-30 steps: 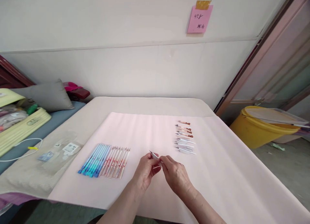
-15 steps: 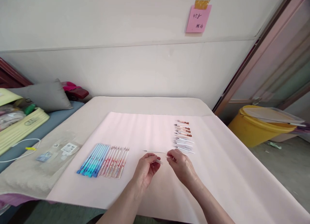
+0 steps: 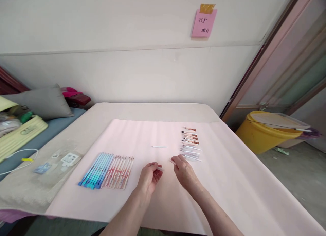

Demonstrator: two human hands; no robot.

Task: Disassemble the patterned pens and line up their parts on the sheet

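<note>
My left hand (image 3: 149, 178) is closed on a short, clear pen barrel piece (image 3: 160, 168), whose end sticks out to the right. My right hand (image 3: 185, 171) pinches a small, pale pen part (image 3: 172, 161) and is close to the right-hand row. A gap separates the two hands. Beyond them a thin pen refill (image 3: 159, 147) with a dark tip lies crosswise on the pale paper sheet (image 3: 142, 134), touched by neither hand. Clear pen barrels and refills (image 3: 191, 152) and brown-topped parts (image 3: 191, 138) form a column on the right.
Blue pens (image 3: 96, 170) and white pens with red patterns (image 3: 118, 172) lie side by side on the left. Farther left are clear plastic bags (image 3: 57, 166) and a white cable (image 3: 19, 149). A yellow bin (image 3: 257, 134) stands right of the table; a wall closes the back.
The refill, earlier near my right fingers, now lies farther back on the sheet. My hands have drawn slightly apart, and the view has shifted a little to the right.
</note>
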